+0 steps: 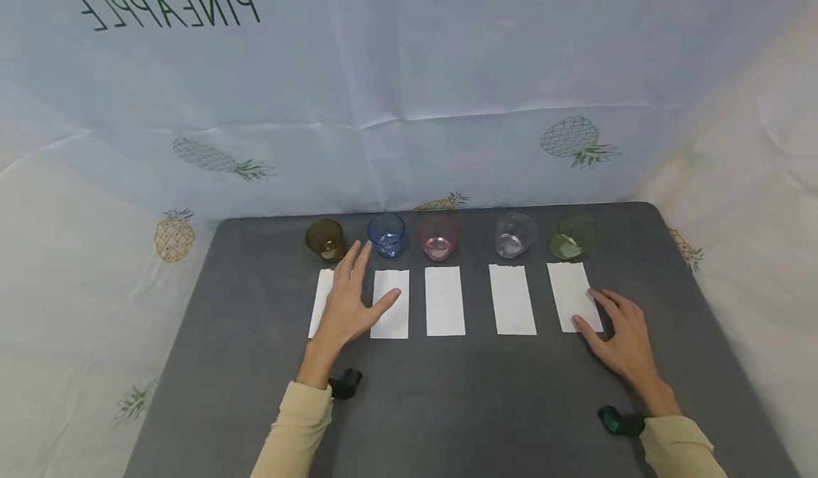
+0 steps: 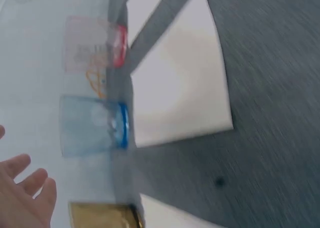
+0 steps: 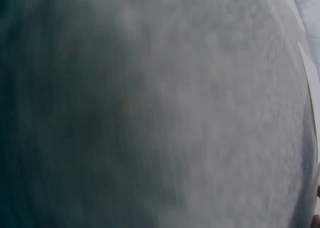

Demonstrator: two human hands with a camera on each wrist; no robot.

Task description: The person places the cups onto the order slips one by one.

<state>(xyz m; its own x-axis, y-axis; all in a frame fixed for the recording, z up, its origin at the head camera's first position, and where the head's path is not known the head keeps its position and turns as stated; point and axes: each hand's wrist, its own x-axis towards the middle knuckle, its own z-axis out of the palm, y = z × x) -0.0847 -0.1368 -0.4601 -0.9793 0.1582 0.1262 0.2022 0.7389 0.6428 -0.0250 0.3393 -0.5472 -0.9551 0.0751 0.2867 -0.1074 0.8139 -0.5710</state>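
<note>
In the head view my left hand point(image 1: 348, 300) reaches over the leftmost white paper point(image 1: 320, 304), fingers straight and thumb spread, holding nothing. Its fingertips are near the brown glass point(image 1: 324, 240) and the blue glass point(image 1: 386, 235); whether they touch is not clear. The left wrist view shows the fingers apart from the blue glass point(image 2: 92, 125). My right hand point(image 1: 620, 332) lies by the rightmost white paper point(image 1: 571, 297), index finger and thumb spread over its right side. Contact with the paper cannot be told. Beyond that paper stands a green glass point(image 1: 571, 238).
A pink glass point(image 1: 439, 238) and a clear glass point(image 1: 514, 235) stand in the same row along the back of the dark table point(image 1: 447, 407). More white papers point(image 1: 445, 300) lie in front of the glasses. A pineapple-print cloth point(image 1: 409, 73) hangs behind.
</note>
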